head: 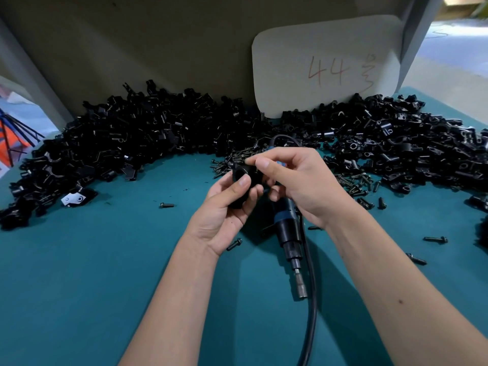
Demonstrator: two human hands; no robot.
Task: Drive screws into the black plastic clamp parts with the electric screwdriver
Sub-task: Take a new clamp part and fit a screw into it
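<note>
My left hand (224, 215) grips a black plastic clamp part (244, 178) above the teal table. My right hand (298, 180) pinches a small screw (248, 161) at the top of that clamp with thumb and forefinger. The same hand also holds the electric screwdriver (289, 233) in its palm, bit end pointing down toward me. Its black cable (311, 299) runs toward the lower edge. A heap of loose screws (353, 180) lies behind and to the right of my hands.
A wide pile of black clamp parts (132, 138) curves across the back of the teal table (105, 273). A white card marked 44 (324, 67) leans against the back wall. Stray screws (167, 205) lie scattered near my forearms.
</note>
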